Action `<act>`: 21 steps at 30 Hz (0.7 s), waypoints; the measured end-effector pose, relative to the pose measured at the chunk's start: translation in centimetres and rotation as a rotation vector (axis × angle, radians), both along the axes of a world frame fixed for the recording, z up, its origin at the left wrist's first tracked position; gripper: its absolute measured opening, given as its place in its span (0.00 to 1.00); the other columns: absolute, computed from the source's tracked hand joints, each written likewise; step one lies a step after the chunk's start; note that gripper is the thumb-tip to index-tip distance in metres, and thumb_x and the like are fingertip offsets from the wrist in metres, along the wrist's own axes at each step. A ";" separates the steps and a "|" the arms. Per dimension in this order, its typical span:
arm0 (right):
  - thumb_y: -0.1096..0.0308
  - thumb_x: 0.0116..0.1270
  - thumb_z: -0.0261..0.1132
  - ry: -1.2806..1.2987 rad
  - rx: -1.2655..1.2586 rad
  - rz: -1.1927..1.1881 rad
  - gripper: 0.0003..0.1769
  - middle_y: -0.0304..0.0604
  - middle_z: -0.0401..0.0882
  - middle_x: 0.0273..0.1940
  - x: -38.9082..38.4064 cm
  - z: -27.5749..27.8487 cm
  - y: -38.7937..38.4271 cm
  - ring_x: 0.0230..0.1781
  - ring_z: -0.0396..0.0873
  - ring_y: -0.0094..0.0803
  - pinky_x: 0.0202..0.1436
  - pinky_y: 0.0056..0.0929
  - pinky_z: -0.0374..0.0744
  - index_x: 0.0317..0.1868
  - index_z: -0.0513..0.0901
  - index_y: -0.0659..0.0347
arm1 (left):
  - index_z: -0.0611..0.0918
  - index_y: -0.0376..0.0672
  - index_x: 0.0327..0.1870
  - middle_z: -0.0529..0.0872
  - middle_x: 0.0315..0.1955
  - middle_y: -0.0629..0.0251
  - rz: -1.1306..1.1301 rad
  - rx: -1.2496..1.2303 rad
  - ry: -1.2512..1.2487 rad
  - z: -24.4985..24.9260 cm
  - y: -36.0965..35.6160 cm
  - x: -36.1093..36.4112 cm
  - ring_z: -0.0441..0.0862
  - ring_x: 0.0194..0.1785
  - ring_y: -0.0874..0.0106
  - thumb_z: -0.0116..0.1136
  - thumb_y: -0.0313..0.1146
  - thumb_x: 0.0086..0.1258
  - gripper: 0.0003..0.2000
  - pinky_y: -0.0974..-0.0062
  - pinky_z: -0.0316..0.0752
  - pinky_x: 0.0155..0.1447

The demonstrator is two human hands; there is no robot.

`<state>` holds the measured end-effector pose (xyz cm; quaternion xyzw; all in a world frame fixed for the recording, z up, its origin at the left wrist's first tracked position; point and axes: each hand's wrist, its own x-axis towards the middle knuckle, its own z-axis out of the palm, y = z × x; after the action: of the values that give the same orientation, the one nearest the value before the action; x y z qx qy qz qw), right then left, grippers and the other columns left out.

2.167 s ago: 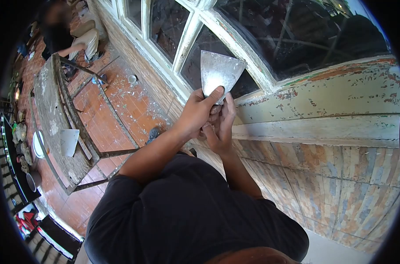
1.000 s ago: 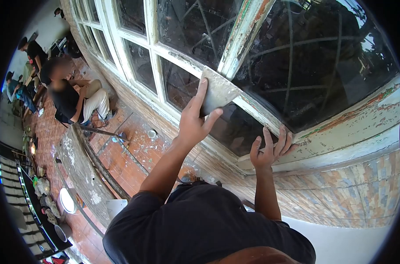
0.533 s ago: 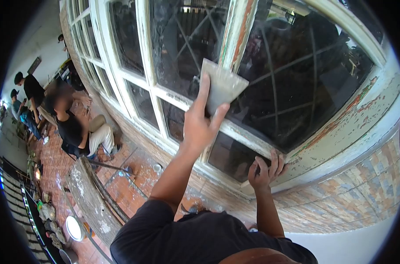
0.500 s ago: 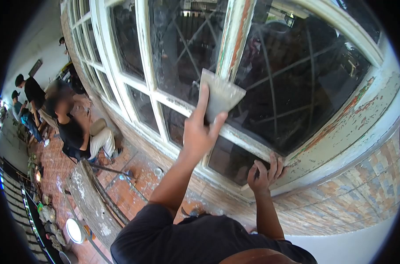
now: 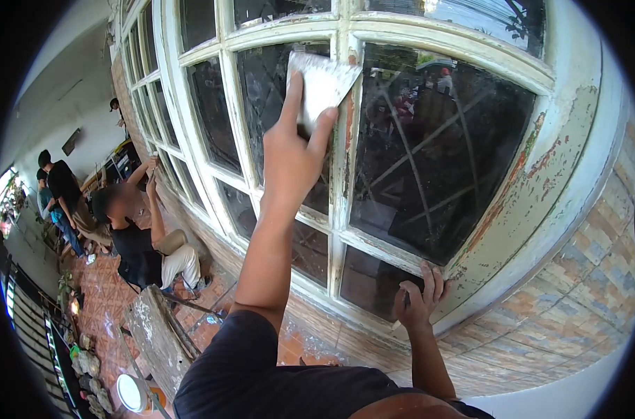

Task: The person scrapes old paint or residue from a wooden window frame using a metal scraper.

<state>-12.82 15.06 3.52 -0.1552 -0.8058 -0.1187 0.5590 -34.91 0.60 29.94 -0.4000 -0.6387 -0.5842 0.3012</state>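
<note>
In my left hand (image 5: 289, 157) is a flat, wide-bladed scraper (image 5: 322, 82), its pale blade pointing up and widening toward the top edge. My index finger lies along one side of it and my thumb presses on the other; any handle is hidden. The blade's right corner overlaps the vertical bar (image 5: 342, 146) of the white window frame, where the paint is worn to reddish brown. Lower right, my right hand (image 5: 419, 304) rests with fingers apart on the lower rail (image 5: 384, 249), near the frame's corner. Dark glass panes (image 5: 419, 153) lie between the bars.
Peeling paint covers the wide right jamb (image 5: 534, 199), above stone-patterned tiles (image 5: 534, 335). A seated person (image 5: 139, 241) works at the window further left, with other people behind. A weathered wooden bench (image 5: 157, 335) and a white bucket (image 5: 130, 392) stand on the tiled floor.
My left hand has moved up with the scraper, and its arm is more stretched. My right hand stays at the rail. The view has shifted, and the seated person's arms are now raised.
</note>
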 end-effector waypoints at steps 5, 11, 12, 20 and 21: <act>0.68 0.56 0.64 -0.024 -0.034 0.032 0.04 0.44 0.72 0.66 0.4 0.5 -0.4 0.71 0.60 0.47 0.78 0.53 0.40 0.31 0.78 0.45 | 0.66 0.43 0.74 0.86 0.47 0.41 0.141 0.062 0.154 0.4 0.4 0.0 0.87 0.48 0.60 0.63 0.42 0.71 0.32 0.69 0.77 0.51; 0.68 0.57 0.63 0.015 -0.052 0.060 0.04 0.45 0.72 0.65 0.0 0.9 -0.5 0.71 0.61 0.47 0.78 0.52 0.40 0.30 0.78 0.45 | 0.68 0.44 0.73 0.87 0.42 0.44 0.180 -0.055 -0.046 2.5 -0.3 1.7 0.82 0.31 0.74 0.64 0.46 0.69 0.33 0.77 0.76 0.38; 0.66 0.57 0.64 0.019 -0.052 0.050 0.03 0.44 0.73 0.65 0.1 0.8 -0.6 0.71 0.61 0.45 0.78 0.51 0.39 0.30 0.79 0.44 | 0.68 0.44 0.73 0.87 0.42 0.44 0.187 -0.057 -0.048 1.8 -0.1 1.4 0.82 0.31 0.74 0.64 0.46 0.69 0.33 0.77 0.76 0.38; 0.66 0.56 0.64 0.008 -0.110 0.075 0.04 0.44 0.72 0.66 0.3 1.2 -1.0 0.71 0.61 0.45 0.77 0.52 0.39 0.30 0.79 0.44 | 0.69 0.43 0.72 0.87 0.40 0.40 0.212 0.049 0.160 2.3 0.1 -0.3 0.88 0.40 0.59 0.62 0.48 0.69 0.33 0.68 0.79 0.45; 0.66 0.55 0.64 -0.015 -0.117 0.074 0.04 0.44 0.72 0.66 0.4 1.1 -0.9 0.70 0.61 0.45 0.77 0.52 0.40 0.30 0.79 0.44 | 0.69 0.43 0.72 0.86 0.43 0.38 0.215 0.032 0.188 1.7 -0.1 -0.1 0.88 0.44 0.57 0.63 0.48 0.69 0.33 0.67 0.79 0.47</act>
<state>-12.43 14.12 4.62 -0.1567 -0.8206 -0.0520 0.5471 -35.04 0.52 31.59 -0.3775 -0.6375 -0.5184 0.4270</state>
